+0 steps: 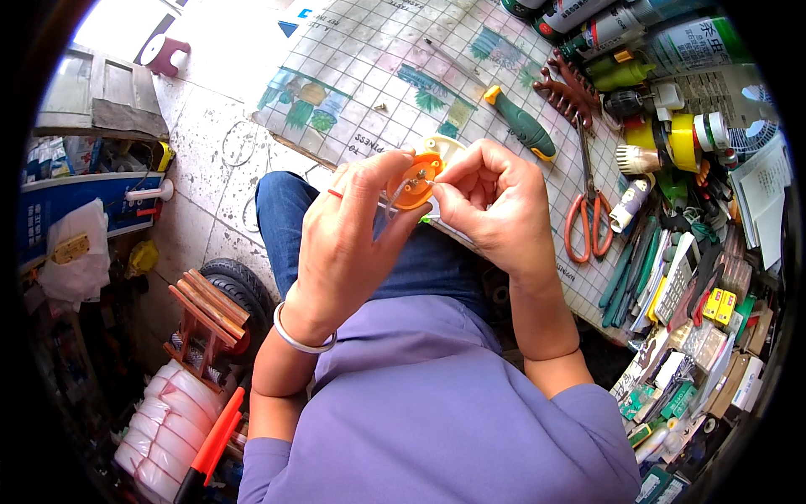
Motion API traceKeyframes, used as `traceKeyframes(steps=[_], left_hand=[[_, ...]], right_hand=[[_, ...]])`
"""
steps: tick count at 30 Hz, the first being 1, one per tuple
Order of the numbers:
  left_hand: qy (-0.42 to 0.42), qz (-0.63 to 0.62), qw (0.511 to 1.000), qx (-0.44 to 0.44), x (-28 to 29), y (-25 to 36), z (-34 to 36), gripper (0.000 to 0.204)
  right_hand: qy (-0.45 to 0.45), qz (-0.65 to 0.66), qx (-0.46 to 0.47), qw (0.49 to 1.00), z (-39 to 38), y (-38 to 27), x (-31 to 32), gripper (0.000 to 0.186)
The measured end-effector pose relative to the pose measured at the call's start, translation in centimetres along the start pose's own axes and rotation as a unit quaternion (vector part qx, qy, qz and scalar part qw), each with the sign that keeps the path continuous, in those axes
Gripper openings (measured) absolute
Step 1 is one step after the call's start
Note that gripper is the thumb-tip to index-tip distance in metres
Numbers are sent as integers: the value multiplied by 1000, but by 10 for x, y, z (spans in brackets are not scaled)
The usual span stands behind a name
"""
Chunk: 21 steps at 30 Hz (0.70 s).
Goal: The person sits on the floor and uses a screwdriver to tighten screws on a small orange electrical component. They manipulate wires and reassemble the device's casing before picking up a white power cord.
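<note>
My left hand [340,227] is closed round the rim of a round orange plastic part [411,195], with small metal bits near its middle. From the right, my right hand [499,206] pinches thumb and forefinger together at the part's face. A small pale piece shows at those fingertips, too small to name. Just behind the orange part is a white plastic piece [447,149], largely covered by my hands. Past my right hand, a green and yellow screwdriver [525,126] lies on the table, and scissors [589,223] with orange-red handles lie to its right.
A grid-patterned cover lies on the table [353,80], with a small screw-like bit [380,107] on it. Spray cans [592,38], a brown claw clip [567,88] and crowded tools line the right. At lower left stand a small wooden stool [206,311] and white wrapped rolls [164,428].
</note>
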<state>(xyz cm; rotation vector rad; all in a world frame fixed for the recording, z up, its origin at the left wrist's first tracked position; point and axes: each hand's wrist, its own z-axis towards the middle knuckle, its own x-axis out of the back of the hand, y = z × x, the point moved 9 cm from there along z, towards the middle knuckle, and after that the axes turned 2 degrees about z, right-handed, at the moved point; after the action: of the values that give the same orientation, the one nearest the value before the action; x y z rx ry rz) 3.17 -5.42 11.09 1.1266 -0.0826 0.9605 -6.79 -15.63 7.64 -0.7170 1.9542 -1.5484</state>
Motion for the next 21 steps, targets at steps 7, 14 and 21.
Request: traceKeyframes(steps=[7,14,21], left_hand=[[-14,-12,1000,7,1,1,2,42],[-10,-28,1000,4,2,3,3,43],[-20,14,1000,-6,3,6,3,43]], right_hand=[[-42,-84,-2,996,7,0,3,8],[-54,-123,-10,991,5,-8,1,9],[-16,-147,30,989,3,-11,1,10]])
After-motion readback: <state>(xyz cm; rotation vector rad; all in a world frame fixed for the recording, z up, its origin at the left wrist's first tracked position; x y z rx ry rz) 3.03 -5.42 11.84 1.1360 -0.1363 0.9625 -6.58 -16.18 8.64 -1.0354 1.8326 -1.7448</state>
